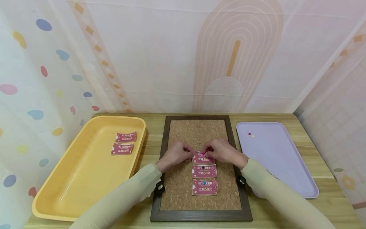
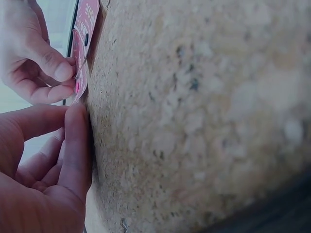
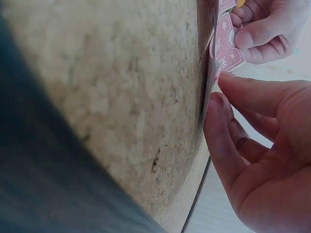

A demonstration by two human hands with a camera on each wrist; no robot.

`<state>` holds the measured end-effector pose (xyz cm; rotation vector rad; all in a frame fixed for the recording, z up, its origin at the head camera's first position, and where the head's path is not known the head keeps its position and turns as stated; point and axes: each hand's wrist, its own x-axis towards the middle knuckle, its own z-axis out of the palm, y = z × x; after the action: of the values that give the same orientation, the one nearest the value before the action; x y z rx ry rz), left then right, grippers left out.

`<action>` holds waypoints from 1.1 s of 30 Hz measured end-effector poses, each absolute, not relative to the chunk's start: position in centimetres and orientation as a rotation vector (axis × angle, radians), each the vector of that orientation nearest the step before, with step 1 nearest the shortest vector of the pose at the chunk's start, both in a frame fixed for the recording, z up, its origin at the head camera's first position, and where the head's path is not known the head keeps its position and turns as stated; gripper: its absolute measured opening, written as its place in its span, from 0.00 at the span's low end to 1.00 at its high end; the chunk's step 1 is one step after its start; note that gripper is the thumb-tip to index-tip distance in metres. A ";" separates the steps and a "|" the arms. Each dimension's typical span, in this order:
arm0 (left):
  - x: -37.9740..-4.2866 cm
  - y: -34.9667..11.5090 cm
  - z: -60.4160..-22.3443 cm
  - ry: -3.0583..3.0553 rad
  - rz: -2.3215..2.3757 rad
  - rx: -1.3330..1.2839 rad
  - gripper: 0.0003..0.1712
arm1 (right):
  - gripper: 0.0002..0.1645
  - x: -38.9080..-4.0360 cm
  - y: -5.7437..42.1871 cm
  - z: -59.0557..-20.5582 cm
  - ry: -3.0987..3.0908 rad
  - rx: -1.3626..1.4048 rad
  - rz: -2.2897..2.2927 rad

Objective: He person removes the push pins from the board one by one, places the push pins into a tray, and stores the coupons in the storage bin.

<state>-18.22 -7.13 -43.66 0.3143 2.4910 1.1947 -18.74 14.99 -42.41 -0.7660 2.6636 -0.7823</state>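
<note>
On the cork board [image 1: 177,197], a column of three pink coupons lies one below another. My left hand [image 1: 178,152] pinches the left edge of the top coupon [image 1: 203,159]. At its upper middle, my right hand [image 1: 221,150] pinches a pink pushpin [image 1: 203,155] between curled fingers; how deep the pin sits is hidden. A black pushpin [image 1: 203,167] is in the middle coupon [image 1: 204,173], and a blue pushpin [image 1: 204,183] in the bottom coupon [image 1: 204,190]. In the right wrist view, the top coupon's edge stands slightly off the cork beside the fingertips.
Left of the board is a deep yellow tray [image 1: 85,178] with two coupons [image 1: 122,149] near its right side. To the right, a shallow lilac tray [image 1: 274,146] holds a red pushpin [image 1: 249,134] and a yellow one [image 1: 253,136]. A dark frame [image 1: 200,216] edges the board.
</note>
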 end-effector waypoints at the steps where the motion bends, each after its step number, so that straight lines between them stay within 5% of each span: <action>1: -18.2 -7.1 -43.7 2.477 1.206 0.304 0.06 | 0.04 -18.8 15.0 -42.4 2.661 -0.769 -0.780; 33: -18.3 -7.1 -44.0 2.367 1.313 0.149 0.05 | 0.03 -19.9 14.5 -42.7 2.572 -0.722 -0.787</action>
<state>-18.28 -7.12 -43.99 0.1487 2.3668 1.3133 -19.87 14.54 -42.68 -0.7219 2.5725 -0.7871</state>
